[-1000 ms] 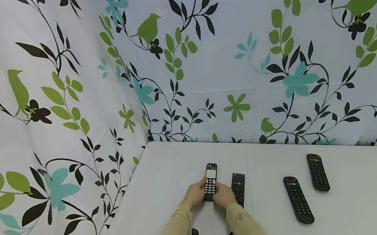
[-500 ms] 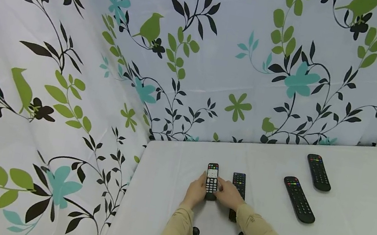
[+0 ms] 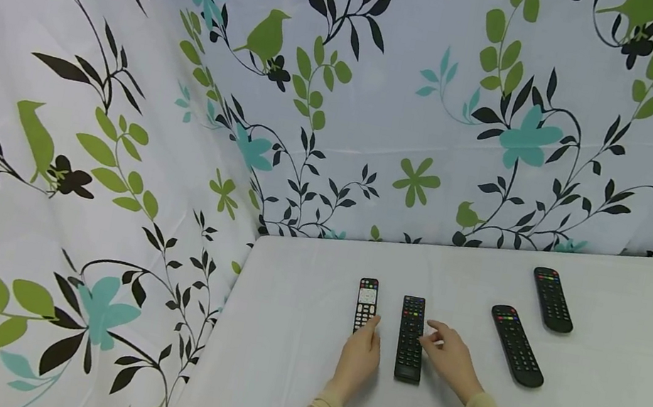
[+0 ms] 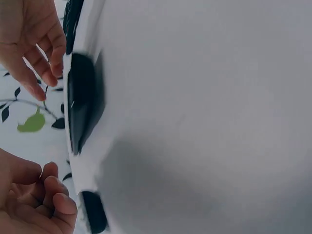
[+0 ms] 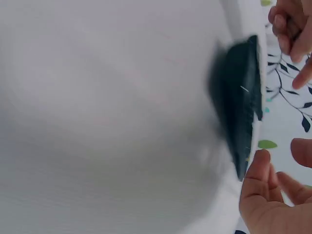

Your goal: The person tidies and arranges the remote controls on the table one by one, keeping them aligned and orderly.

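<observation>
A small remote with a white panel (image 3: 366,299) lies on the white table (image 3: 290,341). My left hand (image 3: 361,358) rests by its near end with loosely curled fingers (image 4: 53,195) and grips nothing. Just right of it lies a long black remote (image 3: 411,336), also seen blurred as the long black remote (image 4: 84,105) and the long black remote (image 5: 241,109) in the wrist views. My right hand (image 3: 449,354) hovers beside the long remote's right edge, fingers relaxed and spread (image 5: 261,187), holding nothing.
Two more black remotes lie further right, one remote (image 3: 517,345) and a farther remote (image 3: 553,300). A floral curtain (image 3: 345,91) hangs behind and to the left of the table. The table's left edge (image 3: 217,351) runs close to my left arm.
Both hands have let go of the small remote. My right hand moved right, across the long black remote, and my left hand drew back toward me.
</observation>
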Action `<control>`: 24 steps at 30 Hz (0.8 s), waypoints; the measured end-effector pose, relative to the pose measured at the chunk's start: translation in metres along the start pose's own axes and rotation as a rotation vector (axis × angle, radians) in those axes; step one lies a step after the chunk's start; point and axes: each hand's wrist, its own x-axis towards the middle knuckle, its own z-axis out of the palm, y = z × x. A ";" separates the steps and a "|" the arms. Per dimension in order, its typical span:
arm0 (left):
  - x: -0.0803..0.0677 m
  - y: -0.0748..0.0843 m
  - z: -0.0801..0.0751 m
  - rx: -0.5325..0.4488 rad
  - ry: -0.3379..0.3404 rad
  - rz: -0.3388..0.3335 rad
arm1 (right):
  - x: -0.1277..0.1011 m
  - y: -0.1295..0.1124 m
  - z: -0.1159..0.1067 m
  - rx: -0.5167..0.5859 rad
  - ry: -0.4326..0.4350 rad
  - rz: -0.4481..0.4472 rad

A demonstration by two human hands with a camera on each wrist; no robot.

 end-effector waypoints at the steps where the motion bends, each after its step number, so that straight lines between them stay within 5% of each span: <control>1: -0.005 0.000 0.003 -0.009 -0.017 -0.001 | -0.005 0.003 0.002 0.005 -0.008 0.012; 12: -0.022 0.005 0.026 -0.069 -0.094 0.039 | -0.030 0.010 0.022 0.038 -0.045 0.070; 24: -0.004 0.009 0.041 -0.020 -0.124 0.014 | -0.013 0.021 0.023 -0.049 -0.007 0.013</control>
